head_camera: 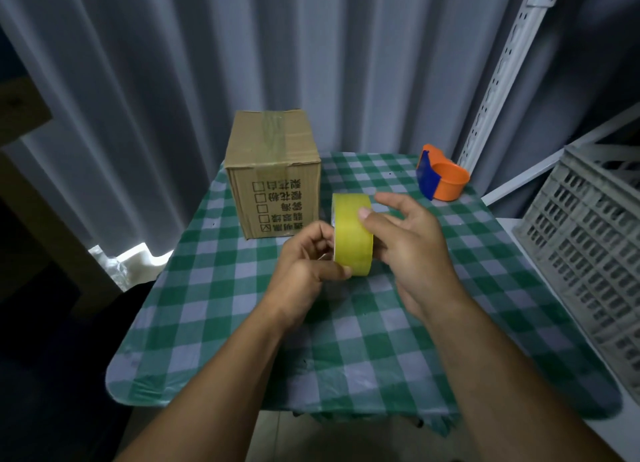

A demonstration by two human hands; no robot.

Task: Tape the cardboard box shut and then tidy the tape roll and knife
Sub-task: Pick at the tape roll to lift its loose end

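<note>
A brown cardboard box [273,170] with printed characters stands at the far left of the table, its top flaps down with a strip of clear tape across them. In front of it, above the table, I hold a yellow tape roll [351,234] on edge between both hands. My left hand [304,267] pinches the roll's lower left side. My right hand [412,243] grips it from the right, thumb on the outer band. No knife is visible.
An orange and blue tape dispenser [441,174] sits at the table's far right. The table wears a green and white checked cloth [346,340]. A grey plastic crate [588,253] stands on a white shelf to the right. Curtains hang behind.
</note>
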